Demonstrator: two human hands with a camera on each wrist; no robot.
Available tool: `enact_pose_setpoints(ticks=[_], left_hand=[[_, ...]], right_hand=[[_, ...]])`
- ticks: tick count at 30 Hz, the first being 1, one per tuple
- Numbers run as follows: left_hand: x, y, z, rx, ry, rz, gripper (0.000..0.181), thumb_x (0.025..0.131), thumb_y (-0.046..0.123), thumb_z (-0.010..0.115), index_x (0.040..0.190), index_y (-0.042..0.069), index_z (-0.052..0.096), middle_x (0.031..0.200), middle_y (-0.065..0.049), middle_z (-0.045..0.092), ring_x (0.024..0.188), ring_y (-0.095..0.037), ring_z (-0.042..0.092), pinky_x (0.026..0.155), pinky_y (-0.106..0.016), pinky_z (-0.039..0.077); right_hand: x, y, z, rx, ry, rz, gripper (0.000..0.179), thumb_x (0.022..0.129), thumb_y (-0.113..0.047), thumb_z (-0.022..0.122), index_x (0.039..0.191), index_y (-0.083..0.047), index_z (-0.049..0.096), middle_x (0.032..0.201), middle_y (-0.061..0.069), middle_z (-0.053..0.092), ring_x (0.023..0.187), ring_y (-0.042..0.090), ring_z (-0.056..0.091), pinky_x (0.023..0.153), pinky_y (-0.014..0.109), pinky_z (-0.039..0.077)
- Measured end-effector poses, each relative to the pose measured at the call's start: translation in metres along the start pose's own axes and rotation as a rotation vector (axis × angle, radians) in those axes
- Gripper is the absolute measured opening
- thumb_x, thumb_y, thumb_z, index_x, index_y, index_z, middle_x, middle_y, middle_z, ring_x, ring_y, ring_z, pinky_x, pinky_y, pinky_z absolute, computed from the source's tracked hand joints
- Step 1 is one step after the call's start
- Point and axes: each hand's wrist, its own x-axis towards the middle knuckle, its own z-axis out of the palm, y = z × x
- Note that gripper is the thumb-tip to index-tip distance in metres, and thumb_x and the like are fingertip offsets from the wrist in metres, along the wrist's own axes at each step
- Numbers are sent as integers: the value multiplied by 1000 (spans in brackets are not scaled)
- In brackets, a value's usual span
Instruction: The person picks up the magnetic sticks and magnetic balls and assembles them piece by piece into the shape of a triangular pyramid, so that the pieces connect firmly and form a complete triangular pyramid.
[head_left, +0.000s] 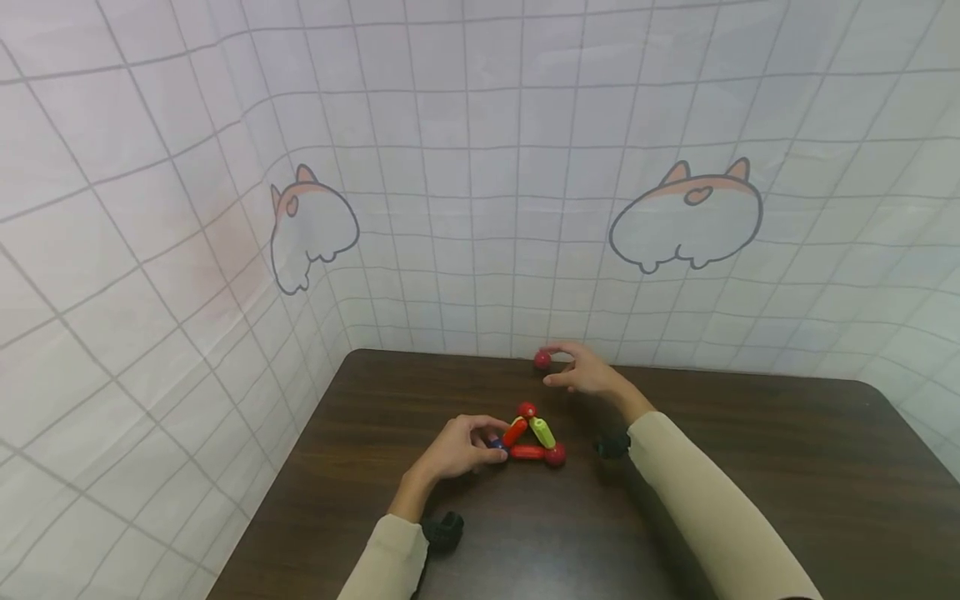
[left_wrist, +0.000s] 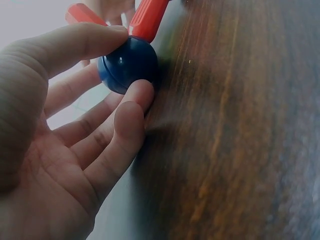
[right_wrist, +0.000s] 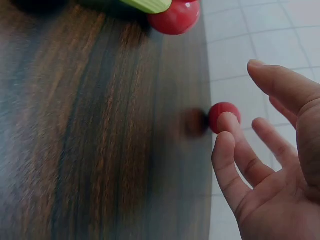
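My left hand (head_left: 456, 447) pinches a dark blue ball (left_wrist: 129, 65) between thumb and fingers, at the left corner of a small frame of rods and balls. Red rods (left_wrist: 149, 19) meet at that ball. A red ball (head_left: 527, 410) tops the frame, and another red ball (head_left: 555, 454) forms its right corner. From the top ball a yellow-green rod (head_left: 542, 432) slants down to the right. Near the table's back edge, my right hand (head_left: 591, 372) reaches with spread fingers to a loose red ball (right_wrist: 224, 117), fingertips right at it, thumb apart.
The dark wood-grain table (head_left: 750, 467) ends at a white gridded cloth (head_left: 487, 208) close behind the loose ball. A black wrist strap piece (head_left: 444, 532) hangs beneath the left wrist, and a similar one (head_left: 612, 446) beneath the right.
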Motion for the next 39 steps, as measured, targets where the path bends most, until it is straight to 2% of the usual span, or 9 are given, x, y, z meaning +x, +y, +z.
enact_pose_setpoints(ticks=[6, 8, 12, 14, 23, 31, 39], left_hand=[[-1, 1, 0, -6, -9, -7, 39, 89, 20, 81, 126, 18, 71, 98, -3, 66, 66, -14, 62, 57, -33, 57], [-1, 0, -1, -8, -11, -13, 39, 89, 20, 81, 126, 19, 71, 98, -2, 66, 67, -13, 62, 57, -32, 57], [-1, 0, 0, -10, -10, -26, 38, 89, 21, 81, 126, 21, 71, 98, -1, 66, 68, -14, 63, 58, -33, 57], [-1, 0, 1, -13, -11, -27, 38, 89, 21, 81, 126, 21, 71, 98, -2, 66, 68, -14, 63, 58, -34, 57], [0, 1, 0, -8, -4, -21, 39, 89, 20, 81, 126, 21, 71, 97, -1, 66, 65, -14, 62, 57, -33, 57], [-1, 1, 0, -8, -3, -22, 40, 89, 20, 81, 127, 21, 70, 99, -2, 65, 66, -14, 62, 58, -33, 57], [0, 1, 1, -12, -2, -16, 40, 89, 20, 81, 127, 21, 71, 98, -2, 64, 61, -13, 59, 56, -31, 55]], right_hand=[[16, 2, 6, -56, -27, -25, 66, 93, -10, 73, 152, -2, 44, 158, 24, 37, 87, 34, 67, 67, 37, 56], [20, 3, 8, -73, -33, -34, 64, 94, -10, 72, 151, -1, 44, 158, 25, 36, 95, 36, 65, 67, 36, 56], [25, 6, 10, -98, -34, -9, 61, 94, -12, 72, 149, -3, 47, 157, 25, 37, 121, 41, 54, 70, 36, 58], [26, 8, 10, -108, -32, 9, 58, 94, -12, 73, 146, -3, 51, 155, 24, 39, 127, 42, 50, 71, 35, 58], [22, 16, 4, -100, -53, 53, 40, 92, -4, 72, 132, -2, 64, 146, 24, 45, 110, 33, 60, 72, 35, 60], [3, 24, -4, -105, -82, 98, 40, 92, -1, 65, 133, -3, 64, 131, 22, 56, 77, 20, 61, 61, 30, 56], [-19, 31, -9, -71, -77, 95, 39, 93, -5, 68, 132, -3, 65, 111, 19, 67, 71, 17, 64, 56, 29, 54]])
